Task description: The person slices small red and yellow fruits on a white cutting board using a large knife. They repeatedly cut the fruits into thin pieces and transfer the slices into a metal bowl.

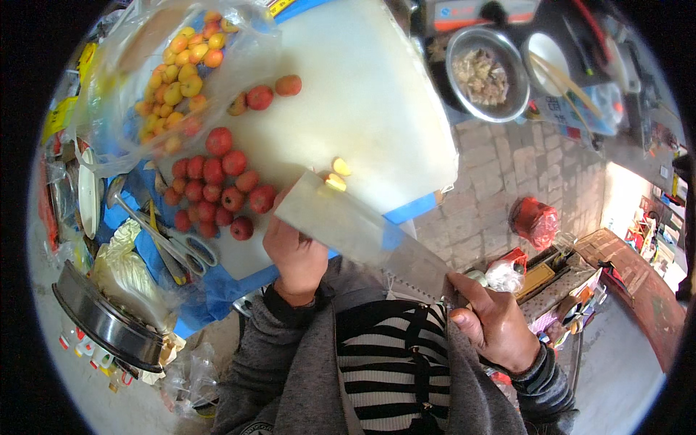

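My right hand (497, 321) grips a wide-bladed knife (359, 225) at its handle end, with serrations along part of the lower edge. The blade slants up and left across the near edge of a white cutting board (370, 92). My left hand (296, 266) is at the blade's far end; its fingers are mostly hidden behind the metal, so their grip cannot be told. Beside the blade lie a pale cut fruit piece (341, 166) and another piece (335, 183) close against it. Several small red fruits (212, 171) cluster left of my left hand.
A clear plastic bag (109, 147) holds several yellow-orange fruits (182, 70). Two red fruits (260, 98) sit farther back. Scissors (198, 254) and a metal ladle (138, 212) lie left. A steel bowl (517, 70) of chopped food and a white bowl (546, 49) with chopsticks are right.
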Demonstrator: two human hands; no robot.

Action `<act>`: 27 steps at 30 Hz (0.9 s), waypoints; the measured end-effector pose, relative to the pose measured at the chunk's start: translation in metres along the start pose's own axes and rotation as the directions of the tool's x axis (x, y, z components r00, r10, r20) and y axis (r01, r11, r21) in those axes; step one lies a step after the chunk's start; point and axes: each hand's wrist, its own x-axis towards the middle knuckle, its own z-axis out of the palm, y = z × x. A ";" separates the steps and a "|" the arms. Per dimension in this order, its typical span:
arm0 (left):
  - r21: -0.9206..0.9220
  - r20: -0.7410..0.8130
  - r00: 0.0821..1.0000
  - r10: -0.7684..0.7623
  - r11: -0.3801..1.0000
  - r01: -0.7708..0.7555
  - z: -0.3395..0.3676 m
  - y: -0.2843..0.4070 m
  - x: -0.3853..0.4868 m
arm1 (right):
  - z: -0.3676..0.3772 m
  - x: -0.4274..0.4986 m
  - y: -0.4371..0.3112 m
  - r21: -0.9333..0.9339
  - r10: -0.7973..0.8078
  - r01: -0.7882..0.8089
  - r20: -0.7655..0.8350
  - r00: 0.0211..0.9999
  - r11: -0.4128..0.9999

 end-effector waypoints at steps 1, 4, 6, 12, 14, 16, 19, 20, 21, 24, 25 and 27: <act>-0.167 0.002 0.995 -0.095 0.981 0.094 0.002 -0.001 -0.001 | 0.000 0.000 -0.002 -0.023 -0.016 0.015 -0.014 1.000 1.000; -0.730 0.163 0.947 -0.275 0.613 0.303 0.002 0.000 -0.003 | 0.002 0.000 -0.010 -0.106 -0.064 0.057 -0.063 0.996 0.993; -0.872 0.270 0.917 -0.295 0.328 0.363 -0.001 0.000 -0.006 | 0.002 0.001 -0.014 -0.180 -0.100 0.081 -0.103 0.990 0.980; -0.488 0.287 0.945 -0.159 0.824 0.287 -0.009 -0.014 -0.006 | -0.003 0.008 -0.025 -0.198 -0.089 0.069 -0.094 0.992 0.978; -0.287 0.144 0.985 -0.093 0.949 0.132 -0.003 -0.014 -0.005 | -0.007 0.012 -0.025 -0.118 -0.003 0.000 -0.026 1.000 0.993; -0.278 0.004 0.995 -0.096 0.956 0.093 0.003 -0.007 -0.004 | -0.006 0.016 -0.025 -0.097 -0.003 0.000 -0.034 0.999 0.995; 0.063 -0.028 0.990 0.139 0.989 -0.137 0.000 0.011 0.003 | 0.002 0.027 -0.024 -0.090 -0.064 0.057 -0.081 0.995 0.994; 0.229 0.005 0.981 0.192 0.955 -0.188 -0.002 0.017 0.007 | 0.001 0.033 -0.019 -0.049 -0.043 0.042 -0.036 0.998 0.998; 0.202 0.033 0.978 0.206 0.957 -0.209 -0.001 0.022 0.010 | 0.002 0.038 -0.016 -0.003 -0.065 0.065 -0.012 0.998 0.998; 0.171 0.053 0.985 0.164 0.970 -0.171 0.000 0.033 0.015 | 0.007 0.051 -0.004 0.162 -0.110 0.119 -0.063 0.992 0.980; 0.168 0.050 0.981 0.186 0.967 -0.192 0.001 0.035 0.016 | 0.008 0.053 0.000 0.189 -0.093 0.104 -0.067 0.993 0.976; 0.158 0.044 0.981 0.188 0.968 -0.193 0.003 0.038 0.017 | 0.010 0.050 0.007 0.243 -0.110 0.129 -0.090 0.990 0.961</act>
